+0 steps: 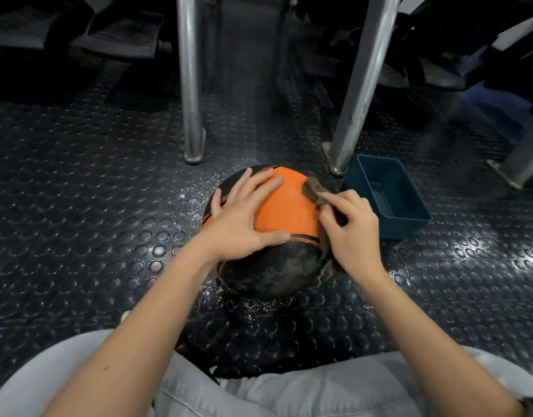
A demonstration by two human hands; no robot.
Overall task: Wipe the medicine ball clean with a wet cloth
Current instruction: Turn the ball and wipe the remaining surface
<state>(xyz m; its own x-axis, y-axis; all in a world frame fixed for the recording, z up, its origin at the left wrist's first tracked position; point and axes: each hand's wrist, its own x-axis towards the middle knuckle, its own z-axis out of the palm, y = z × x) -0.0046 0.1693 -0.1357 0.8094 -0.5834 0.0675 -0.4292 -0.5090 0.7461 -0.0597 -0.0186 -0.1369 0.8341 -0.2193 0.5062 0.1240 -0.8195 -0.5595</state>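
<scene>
Ball (285, 206) sits on the studded floor (78, 191) right in front of the crouching person, between the knees and two metal legs (191, 85). Orange panel is up, black panel faces the camera. Left hand (244, 224) lies flat on top, fingers straight and spread, thumb out toward the black seam. It grasps nothing, just presses down, likely to stop the round ball rolling or turning under the rubbing. Right hand (352, 233) has its fingers curled round a bunched brown cloth (315, 189), holding it against the ball's right side. One end pokes out past the fingertips onto the orange, and the rest trails down under the palm along the ball's edge. The bunching probably gives a firmer pad for scrubbing. Blue tub (403, 228) stands on the floor just right of the ball, near the wiping hand and probably there for re-wetting the cloth. Can't tell if it holds water. Pale specks (253, 308) are scattered on the floor around the ball, either droplets or grit. The black panel looks dull and streaky, so I'd judge the wiping is mid-way, with the near and under sides not yet done. Reaching those would mean turning the ball.
</scene>
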